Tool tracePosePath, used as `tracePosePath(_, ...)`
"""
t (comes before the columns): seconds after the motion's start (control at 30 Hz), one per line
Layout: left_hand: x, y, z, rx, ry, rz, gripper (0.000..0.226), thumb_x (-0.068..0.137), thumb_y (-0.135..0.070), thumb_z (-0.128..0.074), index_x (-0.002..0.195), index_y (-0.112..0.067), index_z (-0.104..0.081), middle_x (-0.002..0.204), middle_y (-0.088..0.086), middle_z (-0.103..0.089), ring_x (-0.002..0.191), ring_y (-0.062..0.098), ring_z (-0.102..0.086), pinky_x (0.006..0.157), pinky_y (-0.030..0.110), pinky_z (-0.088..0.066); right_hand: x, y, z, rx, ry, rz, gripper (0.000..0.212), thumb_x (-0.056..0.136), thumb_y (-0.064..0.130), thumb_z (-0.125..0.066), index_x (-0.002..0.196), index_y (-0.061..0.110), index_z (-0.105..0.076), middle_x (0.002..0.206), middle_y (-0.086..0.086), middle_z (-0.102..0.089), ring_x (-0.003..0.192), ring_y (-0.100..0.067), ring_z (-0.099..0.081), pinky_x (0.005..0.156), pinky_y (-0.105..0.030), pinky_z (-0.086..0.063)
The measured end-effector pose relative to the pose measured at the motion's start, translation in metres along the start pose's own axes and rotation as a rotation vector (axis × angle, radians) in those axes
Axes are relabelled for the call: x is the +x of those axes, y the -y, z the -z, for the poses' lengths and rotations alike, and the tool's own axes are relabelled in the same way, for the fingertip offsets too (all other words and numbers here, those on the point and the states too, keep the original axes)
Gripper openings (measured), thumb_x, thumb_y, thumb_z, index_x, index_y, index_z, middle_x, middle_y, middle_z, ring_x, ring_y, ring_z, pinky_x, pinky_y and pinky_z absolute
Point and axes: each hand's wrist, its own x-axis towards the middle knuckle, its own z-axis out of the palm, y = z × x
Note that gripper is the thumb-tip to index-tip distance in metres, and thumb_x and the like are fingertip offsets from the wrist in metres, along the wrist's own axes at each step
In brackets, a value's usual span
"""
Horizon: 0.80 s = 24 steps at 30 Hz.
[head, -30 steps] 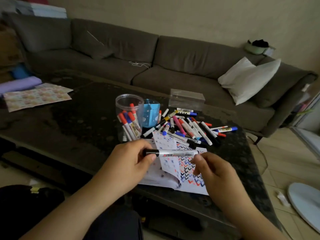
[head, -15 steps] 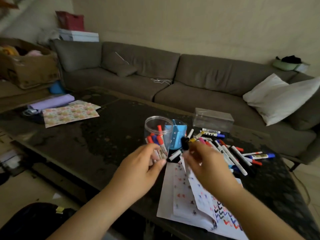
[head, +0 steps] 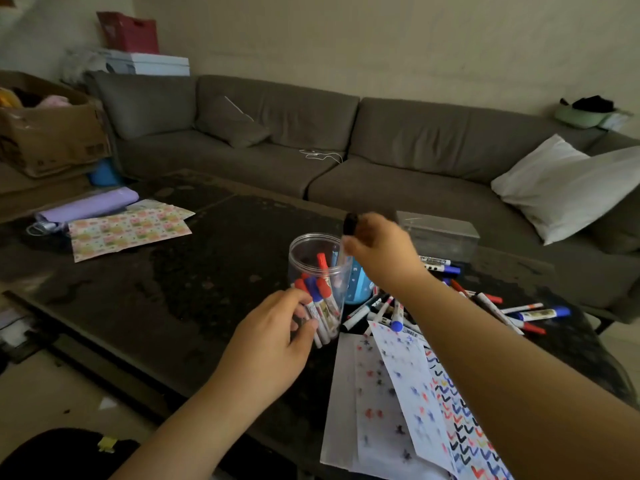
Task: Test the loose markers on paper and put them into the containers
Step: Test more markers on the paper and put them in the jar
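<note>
My right hand grips a black-capped marker upright over the right rim of the clear round jar; only its black top shows above my fingers. The jar holds several red- and blue-capped markers. My left hand reaches the jar's lower front, fingers curled against its wall. A blue container stands behind my right wrist. A heap of loose markers lies right of the jar. Test paper covered in coloured marks lies in front.
A clear rectangular box sits behind the loose markers on the dark table. Patterned paper and a purple roll lie far left. A grey sofa with a white pillow runs behind.
My right hand took the marker from a two-handed hold, turned it upright and carried it up over the jar. My left hand let go and moved to the jar's front.
</note>
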Motion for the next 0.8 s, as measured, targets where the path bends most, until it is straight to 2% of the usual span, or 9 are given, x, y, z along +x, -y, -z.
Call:
tracePosePath(0.07,0.002,0.0,-0.005,-0.006,0.009,-0.005,0.028,0.089,-0.026,-0.058,0.117,-0.027,-0.054,0.098,-0.02,-0.05,0.085,-0.002,-0.054,0.068,0.005,-0.04,-0.002,-0.008,-0.003,-0.054,0.075,-0.03,0.03,0.091,0.023,-0.061,0.119,0.014,-0.061,0.112,-0.003,-0.064,0.09,-0.008,-0.055,0.076,-0.019,-0.045)
tracePosePath(0.17,0.004,-0.001,-0.015,-0.005,0.022,-0.01,0.028,0.089,-0.026,-0.058,0.117,-0.026,-0.055,0.105,-0.016,-0.054,0.093,0.001,-0.055,0.077,0.009,-0.043,-0.01,-0.023,0.004,-0.054,0.09,-0.079,0.031,0.091,0.028,-0.06,0.121,0.021,-0.059,0.115,0.0,-0.062,0.089,-0.007,-0.055,0.06,-0.011,-0.043)
tracePosePath(0.23,0.005,-0.003,-0.022,-0.01,0.038,-0.017,0.025,0.089,-0.027,-0.058,0.114,-0.026,-0.057,0.101,-0.017,-0.055,0.09,-0.001,-0.054,0.073,0.007,-0.041,-0.018,-0.037,0.017,-0.071,0.064,-0.124,0.029,0.092,0.027,-0.058,0.121,0.023,-0.058,0.116,0.003,-0.061,0.091,-0.007,-0.056,0.06,-0.011,-0.043)
tracePosePath(0.37,0.005,-0.01,-0.036,-0.037,0.066,-0.037,0.019,0.089,-0.026,-0.058,0.108,-0.024,-0.059,0.094,-0.017,-0.054,0.085,-0.004,-0.053,0.068,0.005,-0.041,-0.048,-0.077,0.041,-0.152,0.009,-0.228,0.027,0.094,0.023,-0.056,0.12,0.019,-0.059,0.107,0.002,-0.064,0.085,-0.008,-0.057,0.073,-0.02,-0.045)
tracePosePath(0.4,0.005,-0.012,-0.041,-0.037,0.071,-0.038,0.02,0.089,-0.027,-0.058,0.108,-0.025,-0.059,0.094,-0.018,-0.054,0.085,-0.005,-0.053,0.067,0.005,-0.04,-0.057,-0.089,0.045,-0.181,0.011,-0.26,0.026,0.094,0.023,-0.056,0.119,0.018,-0.06,0.101,0.004,-0.064,0.081,-0.008,-0.057,0.071,-0.018,-0.044)
tracePosePath(0.5,0.006,-0.019,-0.054,-0.035,0.082,-0.04,0.02,0.089,-0.029,-0.058,0.109,-0.026,-0.059,0.095,-0.018,-0.053,0.084,-0.005,-0.051,0.065,0.004,-0.038,-0.075,-0.118,0.049,-0.253,0.083,-0.363,0.025,0.094,0.022,-0.055,0.119,0.019,-0.059,0.088,0.007,-0.061,0.06,-0.006,-0.053,0.043,-0.007,-0.037)
tracePosePath(0.63,0.011,-0.026,-0.069,-0.047,0.104,-0.037,0.021,0.089,-0.027,-0.059,0.109,-0.023,-0.06,0.096,-0.013,-0.057,0.084,-0.001,-0.052,0.066,0.005,-0.038,-0.077,-0.133,0.038,-0.229,0.167,-0.408,0.03,0.098,0.026,-0.048,0.127,0.023,-0.053,0.095,0.0,-0.061,0.064,-0.011,-0.057,0.045,-0.016,-0.045)
tracePosePath(0.7,0.014,-0.028,-0.076,-0.045,0.118,-0.037,0.018,0.089,-0.025,-0.059,0.107,-0.022,-0.06,0.094,-0.012,-0.057,0.083,0.0,-0.052,0.067,0.007,-0.038,-0.068,-0.132,0.03,-0.224,0.176,-0.434,0.028,0.099,0.034,-0.043,0.12,0.021,-0.055,0.087,0.002,-0.058,0.066,-0.012,-0.056,0.05,-0.018,-0.045)
tracePosePath(0.8,0.016,-0.029,-0.084,-0.049,0.127,-0.034,0.015,0.089,-0.024,-0.058,0.104,-0.022,-0.06,0.093,-0.013,-0.056,0.083,-0.001,-0.051,0.069,0.007,-0.039,-0.048,-0.13,0.016,-0.259,0.179,-0.539,0.046,0.097,0.051,-0.038,0.085,0.012,-0.059,0.068,0.0,-0.055,0.059,-0.013,-0.053,0.057,-0.026,-0.045)
